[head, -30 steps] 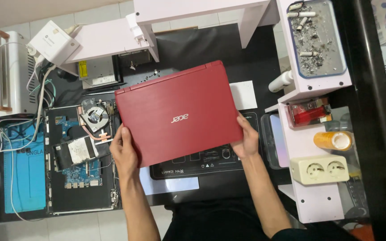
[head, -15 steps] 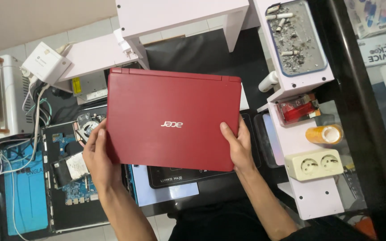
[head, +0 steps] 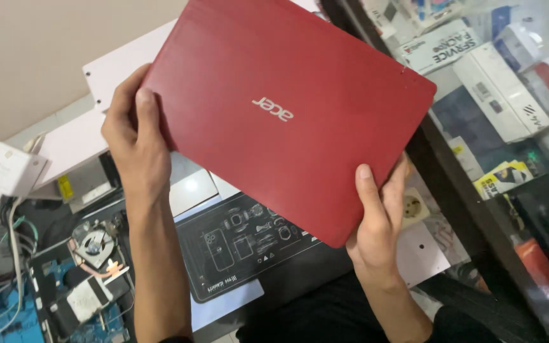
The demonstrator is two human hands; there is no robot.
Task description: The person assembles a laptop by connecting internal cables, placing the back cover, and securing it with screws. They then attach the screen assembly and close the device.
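red laptop (head: 287, 114) top corner cut off, hiding white shelf (head: 115, 70), boxes (head: 503, 89) blurred

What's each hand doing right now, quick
Left hand: closed on the left edge of the red laptop, held up off the bench.
Right hand: closed on the laptop's lower right corner.

White oblong boxes (head: 503, 89) stacked at right, yellow packet (head: 502, 178) below them
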